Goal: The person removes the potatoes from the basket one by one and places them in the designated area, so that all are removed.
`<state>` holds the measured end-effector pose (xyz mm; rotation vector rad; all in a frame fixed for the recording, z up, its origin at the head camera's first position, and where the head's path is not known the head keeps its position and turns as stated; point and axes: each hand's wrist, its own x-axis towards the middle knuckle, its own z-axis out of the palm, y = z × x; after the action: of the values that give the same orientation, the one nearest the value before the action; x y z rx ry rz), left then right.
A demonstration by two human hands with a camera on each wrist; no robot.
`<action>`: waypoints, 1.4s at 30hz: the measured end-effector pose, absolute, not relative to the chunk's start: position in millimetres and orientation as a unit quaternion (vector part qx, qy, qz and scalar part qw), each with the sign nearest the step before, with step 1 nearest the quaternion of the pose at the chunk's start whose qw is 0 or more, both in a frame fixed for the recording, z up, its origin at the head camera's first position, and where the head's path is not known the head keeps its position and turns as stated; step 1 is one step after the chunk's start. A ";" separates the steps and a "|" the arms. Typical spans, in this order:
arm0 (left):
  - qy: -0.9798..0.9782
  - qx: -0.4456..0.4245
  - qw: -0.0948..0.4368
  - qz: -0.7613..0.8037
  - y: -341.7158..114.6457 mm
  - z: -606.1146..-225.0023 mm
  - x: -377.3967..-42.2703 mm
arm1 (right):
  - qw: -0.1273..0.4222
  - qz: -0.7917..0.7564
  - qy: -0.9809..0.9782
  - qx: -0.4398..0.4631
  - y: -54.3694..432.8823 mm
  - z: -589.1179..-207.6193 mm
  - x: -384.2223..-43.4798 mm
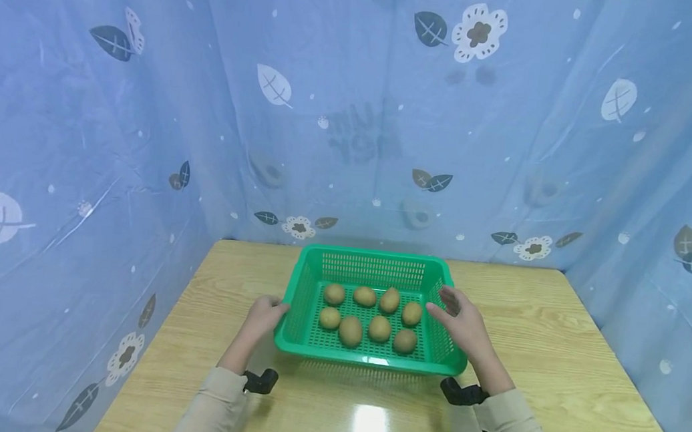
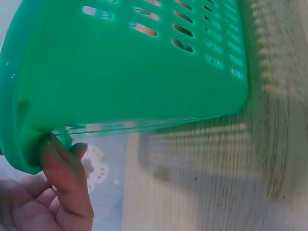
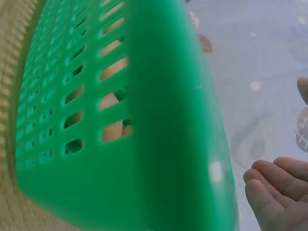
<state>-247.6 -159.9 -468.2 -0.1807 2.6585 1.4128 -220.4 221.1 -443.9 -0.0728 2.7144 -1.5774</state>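
A green plastic basket [image 1: 366, 362] with slotted walls stands on the wooden table. Several yellow-brown potatoes [image 1: 350, 332] lie spread over its floor in two loose rows. At the basket's left side, my left hand [image 1: 265, 315] grips the rim; the left wrist view shows its fingers [image 2: 67, 180] curled up under the lip. Over the right end of the basket, my right hand [image 1: 464, 323] is raised with thumb and fingers apart and holds nothing. Its fingers [image 3: 279, 180] appear beyond the rim in the right wrist view.
Wood-grain tabletop [image 1: 552, 364] extends on both sides of the basket and in front of it. A blue curtain [image 1: 351, 143] with leaf and flower prints hangs behind the table and along both sides. Black straps [image 1: 260, 381] sit at both wrists.
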 end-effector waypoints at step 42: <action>0.878 -0.071 0.052 0.470 -158.9 -469.0 -250.2 | 0.064 -0.617 0.761 -0.190 211.6 -456.1 -284.3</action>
<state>-250.2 -158.9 -469.0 -0.2174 2.6707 1.4308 -284.3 211.6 -456.1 -0.5745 2.2975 -1.8631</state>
